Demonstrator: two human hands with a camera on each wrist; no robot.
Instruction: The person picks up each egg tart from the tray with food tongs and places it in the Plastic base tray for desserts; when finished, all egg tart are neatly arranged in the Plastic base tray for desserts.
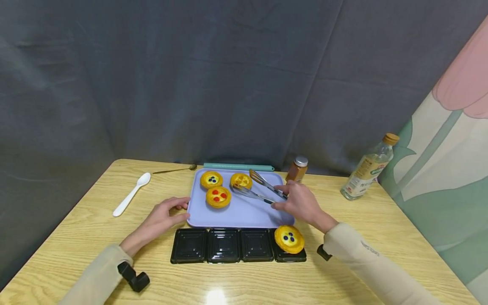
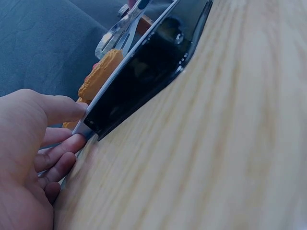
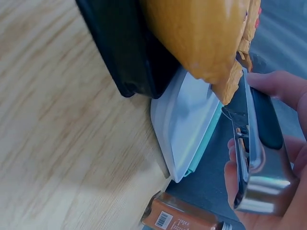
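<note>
1 white spoon (image 1: pixel 131 194) far left on the desk (image 1: pixel 381 237) | left hand (image 1: pixel 162 220) pinching the tray (image 1: pixel 244 212) corner | 3 tarts (image 1: pixel 218 196) on tray | 4 black trays (image 1: pixel 223 245) in front, 1 tart (image 1: pixel 289 239) on the rightmost | right hand (image 1: pixel 301 203) gripping tongs (image 1: pixel 259 188), tips spread by the tarts | 2 bottles (image 1: pixel 367 167) at right

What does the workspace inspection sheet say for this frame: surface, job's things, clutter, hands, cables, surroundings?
Surface: wooden table, glare at near edge.
Job's things: tongs; lilac tray with three tarts; fourth tart in the rightmost cup of the black mould row.
Clutter: white spoon, spice jar, oil bottle.
Hands: left hand steadies the tray's corner; right hand holds the tongs.
Cables: nothing seen.
Surroundings: grey curtain.
</note>
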